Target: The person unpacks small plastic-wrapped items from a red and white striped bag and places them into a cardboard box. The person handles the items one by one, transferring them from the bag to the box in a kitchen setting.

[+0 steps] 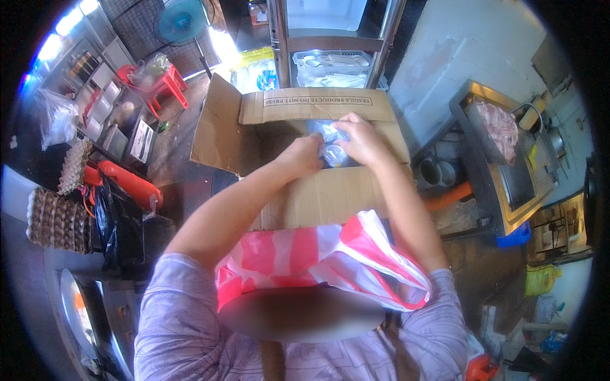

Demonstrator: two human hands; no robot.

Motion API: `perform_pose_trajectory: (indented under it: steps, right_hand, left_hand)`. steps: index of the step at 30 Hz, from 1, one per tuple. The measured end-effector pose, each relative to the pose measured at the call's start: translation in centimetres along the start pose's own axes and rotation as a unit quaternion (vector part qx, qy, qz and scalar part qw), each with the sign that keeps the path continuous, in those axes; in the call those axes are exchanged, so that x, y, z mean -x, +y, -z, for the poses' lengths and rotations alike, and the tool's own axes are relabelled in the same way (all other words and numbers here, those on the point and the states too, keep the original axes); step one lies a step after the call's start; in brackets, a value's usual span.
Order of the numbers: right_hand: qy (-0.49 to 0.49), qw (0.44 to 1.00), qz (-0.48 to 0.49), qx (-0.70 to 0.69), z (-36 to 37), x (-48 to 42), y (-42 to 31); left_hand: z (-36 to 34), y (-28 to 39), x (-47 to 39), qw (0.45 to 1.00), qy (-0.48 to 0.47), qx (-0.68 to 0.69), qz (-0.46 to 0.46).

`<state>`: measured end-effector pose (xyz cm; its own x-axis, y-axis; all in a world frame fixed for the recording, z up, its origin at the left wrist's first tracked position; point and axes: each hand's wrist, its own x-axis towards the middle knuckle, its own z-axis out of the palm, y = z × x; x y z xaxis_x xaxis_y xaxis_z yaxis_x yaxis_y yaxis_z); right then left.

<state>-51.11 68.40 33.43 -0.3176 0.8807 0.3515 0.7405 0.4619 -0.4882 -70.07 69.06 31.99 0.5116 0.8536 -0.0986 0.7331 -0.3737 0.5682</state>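
An open cardboard box (324, 200) stands before me, its far flap bearing printed writing. Over its opening, my left hand (303, 153) and my right hand (360, 138) grip a clear plastic-wrapped package (333, 155) from both sides. What the wrapping contains is too blurred to tell. The left part of the box's inside lies in shadow. Between my forearms, a red-and-white striped plastic bag (286, 252) lies against the near side of the box.
A rack (333, 45) with baskets of plastic cutlery (333, 62) rises behind the box. On the right is a sink (524, 185) with a tray of raw meat (498, 126). At left are egg trays (59, 221), a red gas cylinder (131, 185), a red stool (164, 88) and a fan (181, 21).
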Motion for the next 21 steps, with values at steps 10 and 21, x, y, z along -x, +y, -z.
perform_pose_trajectory:
  steps: [10, 21]
  right_hand:
    - [-0.128, 0.984, -0.075, 0.096, 2.7, 4.0, -0.5]
    - [-0.261, 0.959, -0.049, 0.102, 3.4, 2.4, 1.0]
  left_hand:
    - [1.0, 0.0, 0.0, 0.827, -0.120, 0.529, 0.149]
    - [0.3, 0.7, -1.4, 0.802, -0.213, 0.542, 0.133]
